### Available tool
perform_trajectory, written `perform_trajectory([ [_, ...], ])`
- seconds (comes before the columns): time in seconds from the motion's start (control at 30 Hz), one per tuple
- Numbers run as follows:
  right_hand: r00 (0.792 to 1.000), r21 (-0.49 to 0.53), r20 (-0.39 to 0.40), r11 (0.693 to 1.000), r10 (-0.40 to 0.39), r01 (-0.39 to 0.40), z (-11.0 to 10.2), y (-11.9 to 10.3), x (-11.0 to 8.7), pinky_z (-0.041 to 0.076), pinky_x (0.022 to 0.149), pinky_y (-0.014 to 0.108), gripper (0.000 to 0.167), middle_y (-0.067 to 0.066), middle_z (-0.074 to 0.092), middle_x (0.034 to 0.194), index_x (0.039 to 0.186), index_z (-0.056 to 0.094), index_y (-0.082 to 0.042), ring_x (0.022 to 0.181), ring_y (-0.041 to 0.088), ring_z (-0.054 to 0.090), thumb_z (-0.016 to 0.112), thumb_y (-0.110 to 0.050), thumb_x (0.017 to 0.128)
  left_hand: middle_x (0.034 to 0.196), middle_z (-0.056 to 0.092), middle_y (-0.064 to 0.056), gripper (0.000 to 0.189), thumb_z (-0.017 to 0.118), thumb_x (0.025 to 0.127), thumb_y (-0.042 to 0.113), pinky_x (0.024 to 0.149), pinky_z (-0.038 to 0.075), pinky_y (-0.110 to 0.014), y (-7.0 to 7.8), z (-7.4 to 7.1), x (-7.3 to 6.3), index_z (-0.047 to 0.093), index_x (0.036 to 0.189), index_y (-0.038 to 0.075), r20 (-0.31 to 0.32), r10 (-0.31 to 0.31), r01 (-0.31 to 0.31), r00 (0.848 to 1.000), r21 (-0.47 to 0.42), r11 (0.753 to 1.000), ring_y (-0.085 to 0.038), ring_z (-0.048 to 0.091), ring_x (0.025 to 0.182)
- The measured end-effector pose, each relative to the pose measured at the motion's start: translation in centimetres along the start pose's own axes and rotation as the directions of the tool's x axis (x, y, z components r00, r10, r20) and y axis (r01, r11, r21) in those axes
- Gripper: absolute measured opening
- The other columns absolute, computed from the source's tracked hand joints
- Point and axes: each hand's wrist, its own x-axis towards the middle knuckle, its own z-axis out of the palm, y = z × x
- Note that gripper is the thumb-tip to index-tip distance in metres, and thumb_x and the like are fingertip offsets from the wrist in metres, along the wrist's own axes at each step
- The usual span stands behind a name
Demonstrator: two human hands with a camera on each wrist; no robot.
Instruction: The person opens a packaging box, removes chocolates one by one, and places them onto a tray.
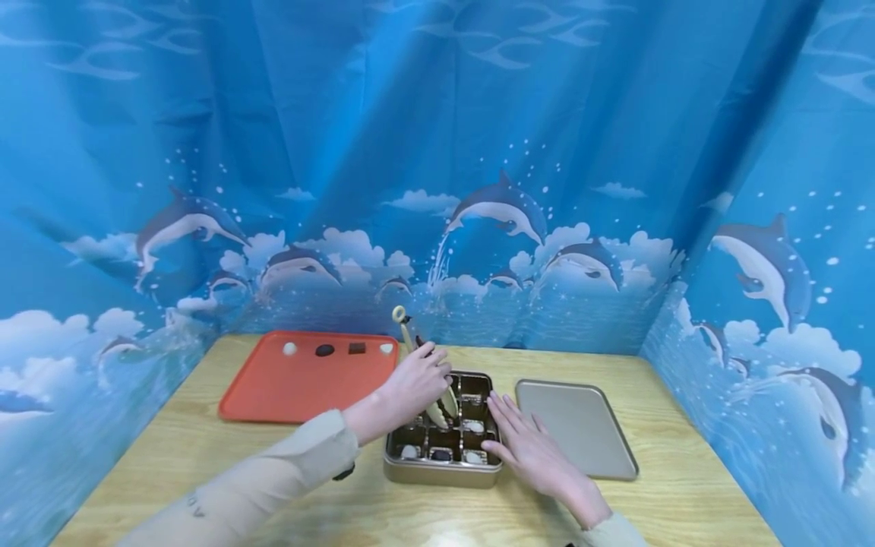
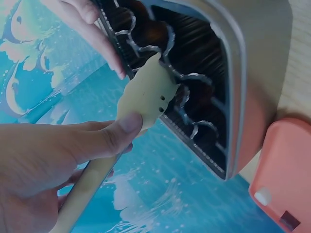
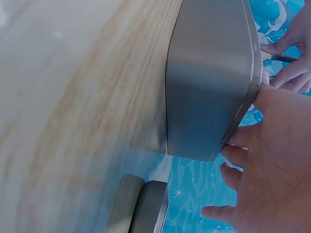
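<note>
My left hand (image 1: 415, 382) grips a pair of cream tongs (image 1: 407, 333) with wide, animal-shaped tips, its thumb pressed along one arm. The tips point down into the middle compartments of a metal tin (image 1: 443, 475), and what lies between them is hidden. Pale and dark chocolates sit in several of the tin's compartments, among them a white one (image 1: 473, 457) and a dark one (image 1: 440, 455) in the near row. With fingers extended, my right hand (image 1: 533, 452) rests at the tin's right rim, also seen along the tin wall (image 3: 214, 77) in the right wrist view.
Left of the tin lies a red tray (image 1: 294, 391) with several chocolates in a row along its far side, including a dark oval one (image 1: 324, 350) and a square one (image 1: 357, 348). A flat metal lid (image 1: 581, 425) lies to the right. A dolphin-print curtain (image 1: 383, 190) stands behind the table.
</note>
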Motion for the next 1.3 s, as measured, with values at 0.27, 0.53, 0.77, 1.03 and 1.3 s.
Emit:
perform_trajectory([
  [0.27,1.000,0.005,-0.016,1.000,-0.003,0.003,0.2,0.0,0.0,0.016,0.117,0.066,0.072,0.009,0.016,0.166,0.160,0.024,-0.006,0.153,0.034,0.017,0.047,-0.047,0.105,0.110,0.070,0.016,0.015,0.078,0.087,0.026,0.099,0.037,-0.031,-0.1,-0.8,0.7,0.079,0.101,0.032,0.049,0.058,-0.060,0.997,0.048,0.997,-0.012,0.055,0.113],
  [0.53,1.000,0.014,0.009,1.000,-0.001,0.001,0.2,-0.2,0.0,0.014,0.118,0.065,0.073,0.007,0.014,0.166,0.160,0.022,-0.006,0.153,0.033,0.015,0.044,-0.049,0.105,0.108,0.072,0.019,0.008,0.079,0.085,0.030,0.098,0.037,-0.031,1.1,-0.1,1.0,0.079,0.092,0.034,0.063,0.072,-0.075,0.995,0.050,0.996,-0.011,0.054,0.112],
  [0.77,1.000,0.003,0.013,1.000,0.009,-0.009,0.2,-0.1,0.1,0.013,0.118,0.064,0.072,0.005,0.013,0.166,0.161,0.020,-0.008,0.153,0.032,0.014,0.044,-0.048,0.106,0.111,0.071,0.016,0.020,0.083,0.082,0.034,0.101,0.039,-0.033,1.3,0.7,0.3,0.079,0.101,0.034,0.025,0.057,-0.058,0.998,0.029,0.998,-0.014,0.055,0.114],
  [1.03,1.000,-0.003,0.011,1.000,0.008,-0.008,0.4,0.2,0.0,0.014,0.118,0.065,0.073,0.008,0.014,0.165,0.161,0.021,-0.007,0.153,0.032,0.016,0.044,-0.050,0.105,0.105,0.072,0.012,0.022,0.082,0.082,0.026,0.096,0.041,-0.033,1.1,1.7,-1.2,0.078,0.104,0.028,-0.097,-0.010,0.009,0.995,-0.013,1.000,-0.016,0.057,0.109],
  [1.3,1.000,-0.007,0.004,1.000,0.002,-0.002,0.2,0.1,0.0,0.014,0.118,0.064,0.073,0.006,0.013,0.166,0.161,0.021,-0.008,0.153,0.031,0.015,0.043,-0.050,0.105,0.103,0.071,0.011,0.027,0.084,0.082,0.022,0.092,0.042,-0.033,0.6,1.6,-1.9,0.078,0.107,0.029,-0.081,-0.054,0.048,0.995,-0.069,0.996,-0.018,0.056,0.102],
])
